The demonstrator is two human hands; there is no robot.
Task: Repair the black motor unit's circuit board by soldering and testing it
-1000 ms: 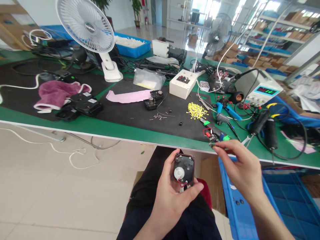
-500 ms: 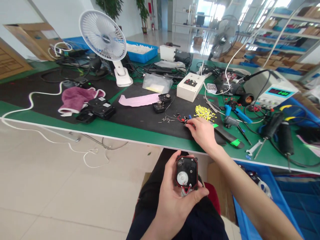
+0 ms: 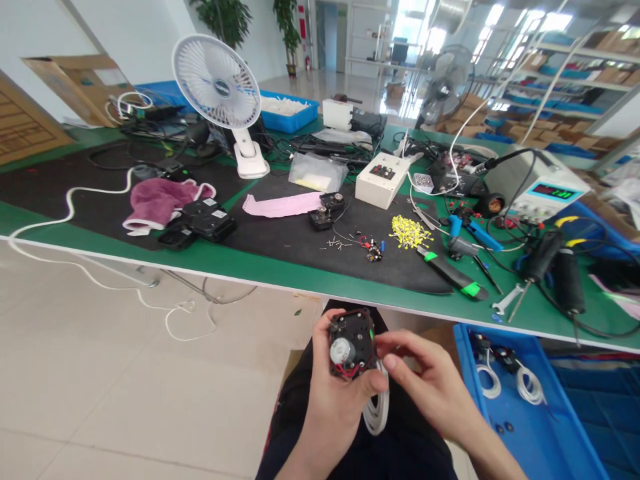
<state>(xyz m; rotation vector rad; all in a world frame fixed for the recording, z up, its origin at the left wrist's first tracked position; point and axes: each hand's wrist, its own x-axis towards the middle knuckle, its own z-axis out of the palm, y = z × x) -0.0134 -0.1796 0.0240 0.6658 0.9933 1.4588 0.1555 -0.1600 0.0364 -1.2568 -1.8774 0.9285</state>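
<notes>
Over my lap, my left hand [image 3: 333, 407] grips a small black device [image 3: 351, 342] with a round silver motor face, a red wire and a white cable [image 3: 376, 413] hanging below it. My right hand [image 3: 425, 383] is beside it, fingertips pinched at the device's right edge. On the black mat [image 3: 280, 233] of the green bench lies a small circuit part with red and blue bits [image 3: 373, 250], apart from both hands.
The bench holds a white fan [image 3: 220, 87], purple cloth [image 3: 160, 200], black cases [image 3: 203, 223], pink strip [image 3: 283, 203], white control box [image 3: 383, 177], yellow caps [image 3: 410, 233], tools, a power supply [image 3: 543, 190]. A blue bin [image 3: 525, 427] stands at my right.
My right hand left the small circuit part on the mat and came back down to the device in my left hand. The view shifted slightly right.
</notes>
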